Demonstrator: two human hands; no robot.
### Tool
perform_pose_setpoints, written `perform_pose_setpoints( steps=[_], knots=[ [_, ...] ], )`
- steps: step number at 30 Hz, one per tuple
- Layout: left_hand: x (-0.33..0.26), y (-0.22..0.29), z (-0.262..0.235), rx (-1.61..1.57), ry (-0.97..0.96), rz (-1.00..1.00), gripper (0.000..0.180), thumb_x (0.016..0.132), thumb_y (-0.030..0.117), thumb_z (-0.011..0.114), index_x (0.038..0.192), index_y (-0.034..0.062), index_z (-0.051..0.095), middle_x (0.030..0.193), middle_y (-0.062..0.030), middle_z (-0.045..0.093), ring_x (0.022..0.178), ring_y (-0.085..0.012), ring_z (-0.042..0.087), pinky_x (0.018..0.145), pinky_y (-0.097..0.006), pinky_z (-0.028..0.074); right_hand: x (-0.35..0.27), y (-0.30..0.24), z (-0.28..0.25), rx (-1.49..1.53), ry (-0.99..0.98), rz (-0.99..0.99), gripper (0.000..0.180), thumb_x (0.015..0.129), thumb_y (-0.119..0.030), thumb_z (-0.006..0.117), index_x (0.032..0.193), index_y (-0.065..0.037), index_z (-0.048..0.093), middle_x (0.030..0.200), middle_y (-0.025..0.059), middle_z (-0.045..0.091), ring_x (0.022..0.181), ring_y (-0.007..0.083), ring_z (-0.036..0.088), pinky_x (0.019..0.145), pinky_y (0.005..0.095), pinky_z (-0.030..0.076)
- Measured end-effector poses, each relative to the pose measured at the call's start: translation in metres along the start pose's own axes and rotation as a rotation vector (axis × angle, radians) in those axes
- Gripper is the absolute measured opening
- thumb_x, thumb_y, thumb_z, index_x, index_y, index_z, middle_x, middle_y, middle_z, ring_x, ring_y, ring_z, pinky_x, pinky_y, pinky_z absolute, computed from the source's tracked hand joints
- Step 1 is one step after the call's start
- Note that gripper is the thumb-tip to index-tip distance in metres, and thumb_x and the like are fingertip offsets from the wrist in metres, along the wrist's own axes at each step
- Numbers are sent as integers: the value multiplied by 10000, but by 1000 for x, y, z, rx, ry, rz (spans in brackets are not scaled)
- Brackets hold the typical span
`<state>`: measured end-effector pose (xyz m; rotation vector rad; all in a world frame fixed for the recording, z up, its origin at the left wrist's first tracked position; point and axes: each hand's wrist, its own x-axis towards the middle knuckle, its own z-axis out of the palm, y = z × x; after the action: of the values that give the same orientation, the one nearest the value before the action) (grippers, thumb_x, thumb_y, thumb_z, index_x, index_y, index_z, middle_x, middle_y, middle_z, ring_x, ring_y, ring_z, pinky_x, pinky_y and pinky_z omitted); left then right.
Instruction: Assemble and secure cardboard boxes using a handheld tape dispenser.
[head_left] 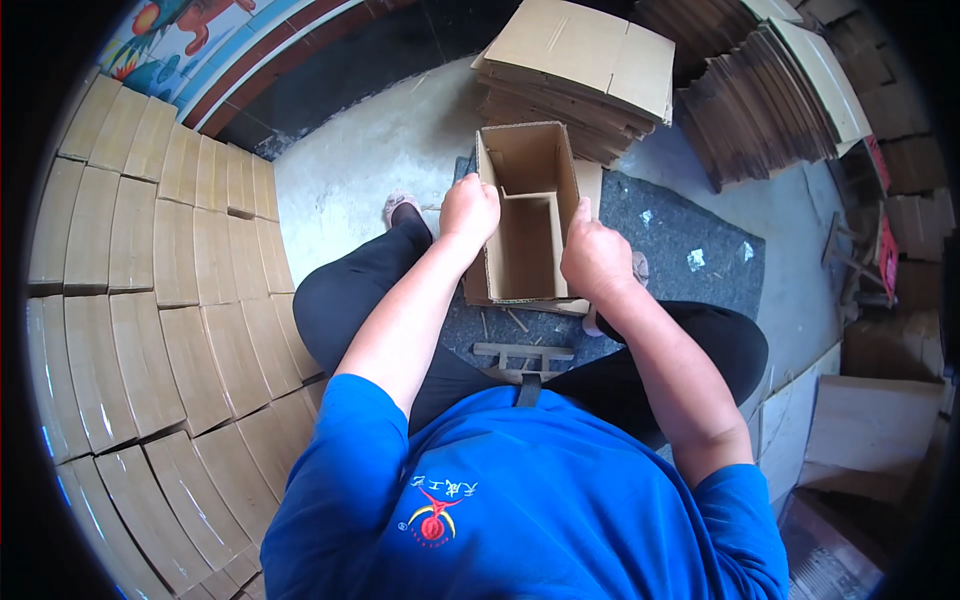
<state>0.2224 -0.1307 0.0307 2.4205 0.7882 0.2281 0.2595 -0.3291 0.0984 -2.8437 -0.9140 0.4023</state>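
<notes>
Between my knees stands an open-topped cardboard box (522,160), brown and rectangular, with inner flaps folded at its bottom. My left hand (470,212) is closed around its left wall. On the right wall my right hand (597,250) is curled, one finger stretched along the cardboard near the edge. The fingers on the outer faces of both walls are partly hidden. A piece of flat cardboard (588,183) shows beneath and beside the box.
Flattened cartons (575,50) are piled just beyond the box, with another leaning stack (755,105) to the right. A wall of packed cartons (180,300) rises on my left. A dark mat (690,235) covers the floor, and a small wooden frame (522,353) lies near me.
</notes>
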Motion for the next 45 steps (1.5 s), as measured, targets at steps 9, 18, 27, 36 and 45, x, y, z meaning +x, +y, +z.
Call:
perform_pose_setpoints(
  steps=[9,18,27,36,45],
  knots=[
    [-1,0,-1,134,10,-72,443,920,241,473,1311,38,509,1281,-200,555,1091,-387,595,940,-492,467,-17,-16,56,247,89,129,715,824,-88,510,1464,91,247,1003,254,664,825,384,677,747,471,546],
    [-140,42,-8,-1,-299,261,288,957,194,493,1142,4,604,1067,-196,657,1024,-366,616,958,-469,443,-21,-7,59,299,138,143,740,843,-147,571,1482,44,250,1038,216,659,848,370,675,733,476,543],
    [-84,6,75,277,-114,118,220,963,214,468,957,94,651,959,-127,697,1033,-264,621,1136,-413,295,-26,-12,69,497,282,110,774,839,-72,530,1538,-125,202,1350,206,461,1154,380,530,940,468,475],
    [-46,18,90,154,-52,135,262,932,174,476,1139,117,626,1243,-125,568,1170,-304,537,1037,-434,367,-18,-15,70,432,194,156,817,833,-87,539,1553,-158,160,1379,187,463,1154,375,529,902,482,505],
    [24,64,48,265,124,391,524,829,85,580,1347,99,498,1374,-81,493,1390,-277,340,1201,-483,143,-22,-7,65,494,196,137,814,828,-41,521,1552,-122,159,1352,212,486,1204,390,507,991,453,455]
  ],
)
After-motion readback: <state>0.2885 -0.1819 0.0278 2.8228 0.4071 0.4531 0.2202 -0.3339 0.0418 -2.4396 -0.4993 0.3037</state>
